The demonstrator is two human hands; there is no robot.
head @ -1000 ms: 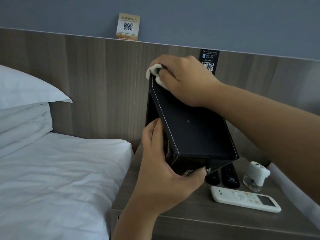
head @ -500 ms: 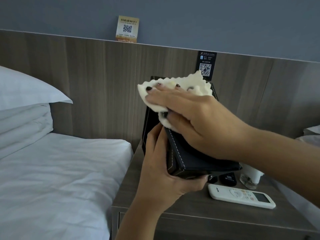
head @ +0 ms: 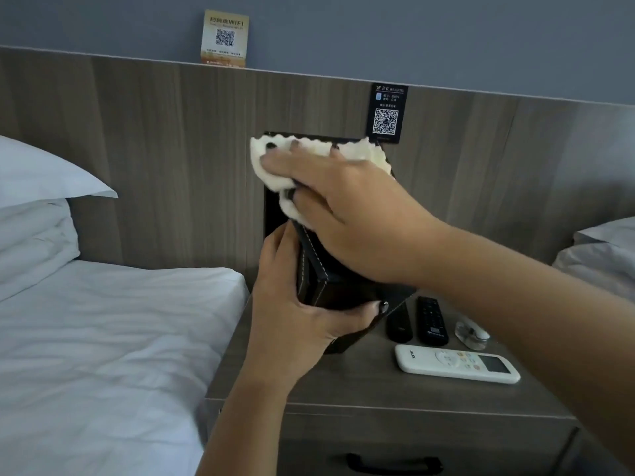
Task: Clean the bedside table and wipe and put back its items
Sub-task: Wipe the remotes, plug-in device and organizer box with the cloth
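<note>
The person is holding a black stitched box (head: 309, 269) up above the tabletop (head: 343, 383), its long axis running steeply from the left hand (head: 292, 310) at its lower end up and away toward the headboard (head: 154, 159). That left grip is wrapping closed around the box's bottom corner, thumb on the near side and fingertips under it. Above this grip, the right hand (head: 347, 214) is lying flat, fingers spread and pressing a white cloth (head: 275, 166) against the box's upper end. Compared with half a second ago, the box is standing more upright and the cloth hand is sitting higher on it. Just right of and below the left grip, two black remotes (head: 431, 321), a white remote (head: 457, 364) and a small clear bottle (head: 472, 334) are lying on the tabletop.
</note>
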